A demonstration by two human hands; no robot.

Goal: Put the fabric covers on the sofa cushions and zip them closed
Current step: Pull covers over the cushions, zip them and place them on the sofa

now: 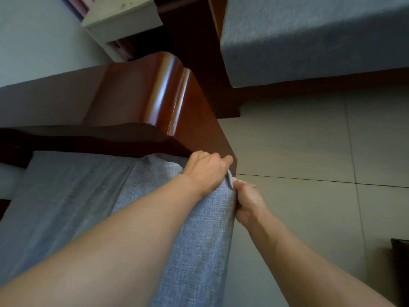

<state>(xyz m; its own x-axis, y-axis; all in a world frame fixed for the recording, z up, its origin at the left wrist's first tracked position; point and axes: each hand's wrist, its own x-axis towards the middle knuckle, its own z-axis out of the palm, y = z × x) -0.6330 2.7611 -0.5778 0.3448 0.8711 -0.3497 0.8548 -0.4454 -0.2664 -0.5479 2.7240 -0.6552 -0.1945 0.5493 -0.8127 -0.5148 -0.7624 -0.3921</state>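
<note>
Hands meet at the far front corner of the blue-grey cushion (199,251), which lies on the sofa seat running lengthwise away beside the wooden armrest (155,91), left hand (205,171) gripping fabric on top, right hand (247,202) pinching its front edge.

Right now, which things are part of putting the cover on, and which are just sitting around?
Part of the job:
- light blue woven fabric cover on the sofa cushion
- left hand, gripping the cover's corner
- right hand, pinching the same corner

Just sitting around:
- glossy reddish-brown wooden sofa armrest
- other blue-grey cushion on the far seat
- grey tiled floor
</note>
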